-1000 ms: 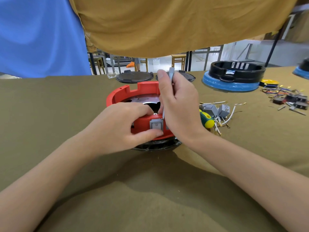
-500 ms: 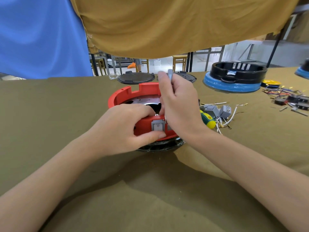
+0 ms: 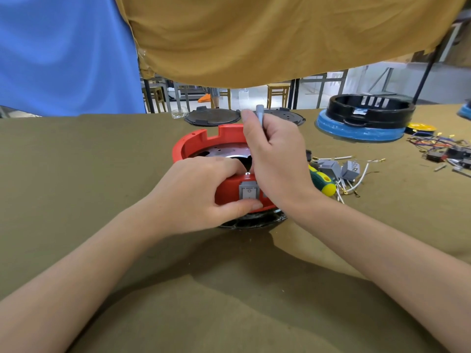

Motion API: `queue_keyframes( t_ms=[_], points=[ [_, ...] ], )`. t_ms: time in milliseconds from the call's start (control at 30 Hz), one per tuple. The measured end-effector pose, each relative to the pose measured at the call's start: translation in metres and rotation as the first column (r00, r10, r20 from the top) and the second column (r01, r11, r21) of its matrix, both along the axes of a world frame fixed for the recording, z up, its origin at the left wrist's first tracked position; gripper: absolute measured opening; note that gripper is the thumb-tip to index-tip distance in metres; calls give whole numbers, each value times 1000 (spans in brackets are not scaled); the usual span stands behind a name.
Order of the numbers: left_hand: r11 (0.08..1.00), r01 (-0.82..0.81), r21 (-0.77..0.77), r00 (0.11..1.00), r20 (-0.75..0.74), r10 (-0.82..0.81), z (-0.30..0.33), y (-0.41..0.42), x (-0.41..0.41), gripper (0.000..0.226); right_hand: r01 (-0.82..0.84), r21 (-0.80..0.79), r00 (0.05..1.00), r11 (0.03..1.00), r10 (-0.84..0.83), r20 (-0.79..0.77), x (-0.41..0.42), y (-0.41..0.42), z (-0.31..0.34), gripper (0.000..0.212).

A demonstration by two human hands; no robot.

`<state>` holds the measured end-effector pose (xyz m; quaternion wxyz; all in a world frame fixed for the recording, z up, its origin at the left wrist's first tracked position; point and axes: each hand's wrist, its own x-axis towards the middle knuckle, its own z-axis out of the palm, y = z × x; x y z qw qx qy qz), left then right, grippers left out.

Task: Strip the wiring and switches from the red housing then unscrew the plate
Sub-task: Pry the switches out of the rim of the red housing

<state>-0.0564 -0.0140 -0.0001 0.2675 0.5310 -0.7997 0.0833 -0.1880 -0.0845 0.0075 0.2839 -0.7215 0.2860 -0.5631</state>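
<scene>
Centrally, left hand (image 3: 201,193) grips red housing (image 3: 204,141) rim; right hand (image 3: 276,159) clutches grey tool (image 3: 260,115).

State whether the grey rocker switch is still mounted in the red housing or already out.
Still mounted: the grey rocker switch sits flush in the red housing wall, beside the left hand.

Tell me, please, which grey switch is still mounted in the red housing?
The grey rocker switch in the red plastic housing's near wall; the other grey switches lie loose on the cloth.

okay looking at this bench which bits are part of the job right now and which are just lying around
In use: red housing, grey rocker switch, metal plate, grey tool, left hand, right hand.

Lying about: green-yellow screwdriver, removed grey switches, black-and-blue housing, two dark lids.
</scene>
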Motion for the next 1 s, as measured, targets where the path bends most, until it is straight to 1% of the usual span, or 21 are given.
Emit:
queue_keyframes(
  t_ms=[67,133,300,367,533,667,800,867,1000],
  points=[
    [1000,-1,-1,1000,-2,1,0,0,0,53,-3,6,999,1000,4,-32,1,-1,1,53],
    [1000,-1,-1,1000,-1,1,0,0,0,52,-2,2,1000,1000,2,-23,0,-1,0,53],
    [1000,3,12,1000,9,-3,0,0,1,53,29,11,988,1000,-30,150,-6,0,-3,52],
    [1000,3,15,1000,14,-3,0,0,1,54,18,7,985,1000,-19,174,-8,1,-3,50],
    [1000,-5,18,1000,13,5,0,0,0,52,-19,-3,991,1000,19,131,-6,4,-5,50],
    [1000,-15,2,1000,11,15,-1,0,0,54,-13,19,999,1000,12,52,-3,1,0,49],
    [1000,-9,-14,1000,10,10,-1,-1,-1,53,-14,20,1000,1000,14,-14,0,-2,1,53],
    [1000,-16,-12,1000,11,16,-1,-1,-1,52,-9,19,1000,1000,9,17,-1,-1,0,52],
    [1000,-15,-9,1000,14,15,-1,-1,-1,50,18,26,988,1000,-22,153,-5,1,-3,55]
  ],
)
